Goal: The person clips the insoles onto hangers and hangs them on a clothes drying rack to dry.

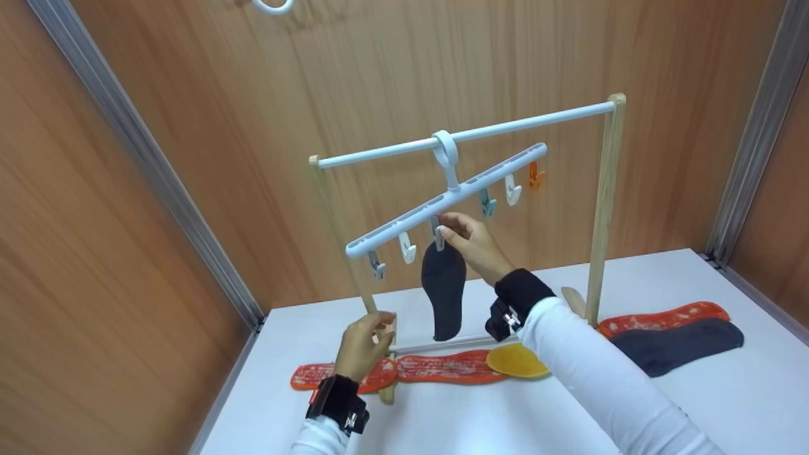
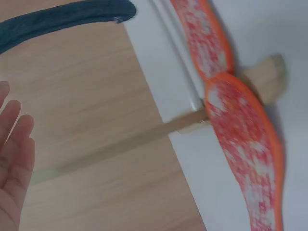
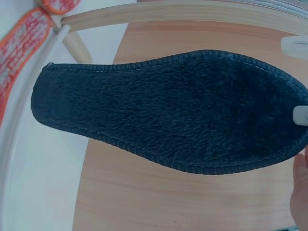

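Note:
A dark fleecy insole (image 1: 444,291) hangs heel down from a grey clip (image 1: 438,235) on a tilted pale-blue clip hanger (image 1: 398,226). My right hand (image 1: 477,248) pinches that clip with thumb and fingers, at the insole's top end. In the right wrist view the insole (image 3: 168,110) spans the picture, its wide end under the clip's tip (image 3: 301,115). Lower left, my left hand (image 1: 361,346) is beside the wooden post, holding nothing visible. Its loosely extended fingers (image 2: 21,139) show at the left wrist view's edge, apart from the insole (image 2: 67,20).
The hanger hooks over a rod (image 1: 531,122) on a wooden stand (image 1: 603,215). Other clips, including an orange one (image 1: 536,175), hang along it. Red-and-white insoles (image 1: 442,368), a yellow one (image 1: 515,361) and another dark one (image 1: 679,346) lie on the white table (image 1: 480,417).

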Demonstrator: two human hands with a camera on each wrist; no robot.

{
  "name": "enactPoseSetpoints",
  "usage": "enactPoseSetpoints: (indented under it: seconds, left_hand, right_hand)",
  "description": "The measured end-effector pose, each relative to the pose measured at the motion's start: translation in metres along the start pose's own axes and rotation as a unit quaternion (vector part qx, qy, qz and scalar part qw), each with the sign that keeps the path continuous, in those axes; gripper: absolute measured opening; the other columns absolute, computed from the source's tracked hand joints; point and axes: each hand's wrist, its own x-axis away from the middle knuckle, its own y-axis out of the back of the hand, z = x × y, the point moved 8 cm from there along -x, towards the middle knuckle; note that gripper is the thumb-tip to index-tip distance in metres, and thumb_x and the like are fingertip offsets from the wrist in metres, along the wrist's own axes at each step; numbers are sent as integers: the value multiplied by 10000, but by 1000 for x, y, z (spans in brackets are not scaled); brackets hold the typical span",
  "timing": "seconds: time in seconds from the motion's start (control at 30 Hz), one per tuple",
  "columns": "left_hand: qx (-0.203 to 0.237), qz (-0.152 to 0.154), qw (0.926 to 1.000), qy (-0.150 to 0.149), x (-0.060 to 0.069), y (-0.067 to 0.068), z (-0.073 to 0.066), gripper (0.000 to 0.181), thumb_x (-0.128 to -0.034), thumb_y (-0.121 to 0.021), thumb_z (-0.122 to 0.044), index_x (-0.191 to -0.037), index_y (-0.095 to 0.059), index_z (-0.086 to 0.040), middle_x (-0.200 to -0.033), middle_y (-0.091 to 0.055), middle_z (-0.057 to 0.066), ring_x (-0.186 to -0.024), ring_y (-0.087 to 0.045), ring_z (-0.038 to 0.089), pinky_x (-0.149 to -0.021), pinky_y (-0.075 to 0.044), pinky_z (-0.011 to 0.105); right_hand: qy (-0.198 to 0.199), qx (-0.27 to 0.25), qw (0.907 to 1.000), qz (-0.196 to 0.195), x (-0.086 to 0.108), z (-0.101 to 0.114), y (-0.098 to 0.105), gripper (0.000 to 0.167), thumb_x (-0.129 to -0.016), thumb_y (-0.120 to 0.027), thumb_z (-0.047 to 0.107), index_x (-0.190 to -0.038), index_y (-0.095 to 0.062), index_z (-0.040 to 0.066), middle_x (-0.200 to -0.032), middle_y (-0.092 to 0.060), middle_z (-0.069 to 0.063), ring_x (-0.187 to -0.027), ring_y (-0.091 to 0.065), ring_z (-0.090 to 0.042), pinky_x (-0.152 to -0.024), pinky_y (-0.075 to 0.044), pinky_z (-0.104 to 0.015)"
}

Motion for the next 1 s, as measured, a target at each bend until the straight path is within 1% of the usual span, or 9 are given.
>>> enactPoseSetpoints:
  seconds: [0.13,0.27,0.37,0.47,0.57,0.7,0.8,0.9,1.0]
  left_hand:
    - [-261,95,9996,18,9,0,11,253,-795,-716,-18,-1039,-667,-65,-983,-684,55,-888,-627,177,-805,-520,376]
    - [-238,112,9996,70,16,0,22,280,-789,-716,-3,-1057,-660,-60,-1009,-680,67,-928,-629,224,-813,-523,391]
    - [-143,158,9996,173,20,-1,31,281,-798,-706,1,-1070,-658,-51,-1029,-676,79,-934,-622,254,-808,-523,409]
    - [-204,196,9994,215,22,-1,38,272,-805,-701,-5,-1071,-657,-44,-1029,-675,95,-930,-623,265,-809,-524,412]
    - [-369,223,9989,190,24,-2,44,270,-797,-705,-2,-1061,-657,-33,-1001,-679,111,-915,-633,280,-795,-528,405]
    - [-532,316,9974,380,28,-6,56,263,-794,-702,10,-1050,-660,-27,-976,-678,105,-897,-633,265,-788,-529,401]
    - [-534,434,9957,626,32,-10,64,247,-807,-686,14,-1049,-665,-29,-982,-676,114,-914,-629,267,-810,-522,420]
    - [-570,562,9936,793,34,-12,70,241,-816,-681,8,-1055,-665,-23,-999,-672,127,-961,-624,297,-849,-505,451]
    - [-655,674,9916,893,36,-15,76,249,-819,-685,-3,-1064,-662,-32,-1024,-666,126,-1016,-608,316,-890,-483,473]
  right_hand:
    - [-36,9,10000,30,1,-2,-2,364,-981,-481,104,-1310,-463,-51,-1287,-522,-194,-1210,-486,-293,-1056,-367,-406]
    - [-13,-9,10000,53,2,-3,-2,367,-984,-474,108,-1313,-458,-52,-1280,-521,-198,-1202,-484,-300,-1052,-368,-420]
    - [-30,-24,10000,41,2,-3,-2,363,-985,-471,107,-1312,-461,-50,-1273,-523,-196,-1191,-485,-298,-1043,-373,-423]
    - [-63,-49,10000,33,2,-4,-2,358,-986,-467,106,-1309,-464,-48,-1267,-523,-191,-1181,-485,-289,-1036,-376,-417]
    - [-85,-14,10000,40,1,-4,-1,361,-988,-465,117,-1309,-463,-48,-1264,-523,-190,-1181,-484,-286,-1037,-372,-415]
    - [-80,76,9999,90,1,-3,0,375,-988,-472,129,-1316,-456,-51,-1287,-515,-196,-1208,-471,-294,-1052,-355,-418]
    - [-66,83,9999,90,2,-2,0,376,-984,-479,125,-1315,-456,-51,-1298,-510,-194,-1217,-468,-296,-1054,-353,-418]
    - [-75,3,10000,61,3,-1,2,375,-983,-480,125,-1315,-454,-48,-1294,-506,-191,-1208,-467,-294,-1050,-356,-417]
    - [-101,-81,9999,36,5,-1,2,379,-981,-483,134,-1314,-455,-45,-1289,-504,-188,-1204,-463,-291,-1050,-353,-422]
